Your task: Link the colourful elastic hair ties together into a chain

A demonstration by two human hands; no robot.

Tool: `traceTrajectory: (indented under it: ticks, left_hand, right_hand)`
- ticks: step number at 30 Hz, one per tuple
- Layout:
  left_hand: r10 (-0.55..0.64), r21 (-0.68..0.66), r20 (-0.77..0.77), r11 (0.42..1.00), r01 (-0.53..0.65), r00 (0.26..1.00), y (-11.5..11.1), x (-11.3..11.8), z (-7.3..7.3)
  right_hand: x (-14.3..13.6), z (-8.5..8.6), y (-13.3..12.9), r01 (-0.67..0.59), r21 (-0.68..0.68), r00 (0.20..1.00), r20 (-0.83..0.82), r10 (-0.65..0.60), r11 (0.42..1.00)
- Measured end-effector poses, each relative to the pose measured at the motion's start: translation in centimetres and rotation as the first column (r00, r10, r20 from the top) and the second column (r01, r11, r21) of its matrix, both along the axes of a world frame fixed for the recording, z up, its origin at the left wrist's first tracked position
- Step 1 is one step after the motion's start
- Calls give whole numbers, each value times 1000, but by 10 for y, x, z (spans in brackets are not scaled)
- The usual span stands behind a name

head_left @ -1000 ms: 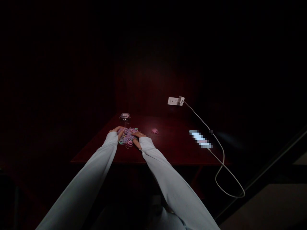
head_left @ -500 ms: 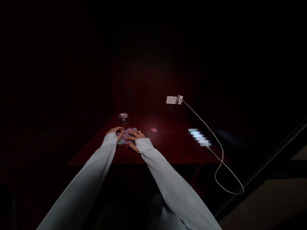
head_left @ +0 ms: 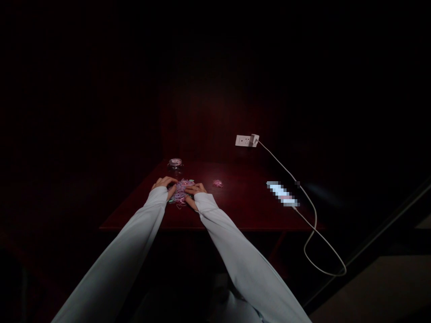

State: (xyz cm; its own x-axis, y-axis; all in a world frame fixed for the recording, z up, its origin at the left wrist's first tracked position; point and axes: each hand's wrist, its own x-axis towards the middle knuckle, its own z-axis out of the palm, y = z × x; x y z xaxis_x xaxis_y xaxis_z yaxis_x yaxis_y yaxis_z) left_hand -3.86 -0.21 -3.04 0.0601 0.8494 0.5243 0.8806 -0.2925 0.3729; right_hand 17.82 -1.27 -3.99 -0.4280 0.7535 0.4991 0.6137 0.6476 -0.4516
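A loose pile of small elastic hair bands point(head_left: 182, 192), mostly purple with some pink and green, lies on the dark red table point(head_left: 235, 215). My left hand point(head_left: 164, 184) is at the pile's left edge, thumb apart from the stretched fingers. On the opposite side, my right hand point(head_left: 195, 193) touches the bands with its fingers forward and its thumb spread lower down. No band shows gripped in either hand, though the fingertips are partly lost among them. A smaller heap of pink bands point(head_left: 217, 183) sits to the right.
Behind the pile stands a clear jar point(head_left: 175, 165) with a pale top. A lit, blurred phone point(head_left: 282, 194) lies on the right, its white cable point(head_left: 315, 215) looping past the table edge up to a charger point(head_left: 254, 140) in the wall socket point(head_left: 242, 141).
The fingers of my right hand have drawn back slightly from the middle of the pile. My left hand keeps about the same place, and the whole view has shifted a little.
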Motion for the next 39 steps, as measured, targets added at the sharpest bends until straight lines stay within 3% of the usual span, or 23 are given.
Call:
traceTrajectory:
  ticks: [5,14,26,30,39]
  left_hand:
    - [4,-19,-47,1000,-5,999,-8,9,5]
    - [12,-52,-39,999,-14,999,-11,9,9]
    - [-21,-21,-18,1000,21,1000,-6,5,3]
    - [-57,-40,-54,998,55,997,-7,6,3]
    - [-23,-43,-97,999,19,995,-6,10,0]
  right_hand:
    - [1,-2,2,5,13,999,-38,-5,1000]
    - [4,10,-6,35,2,998,-48,-35,999]
    - [7,18,-14,115,-81,990,-79,-121,990]
    - [8,24,-18,91,-65,992,-87,-96,994]
    - [8,28,-22,79,-57,994,-70,-83,995]
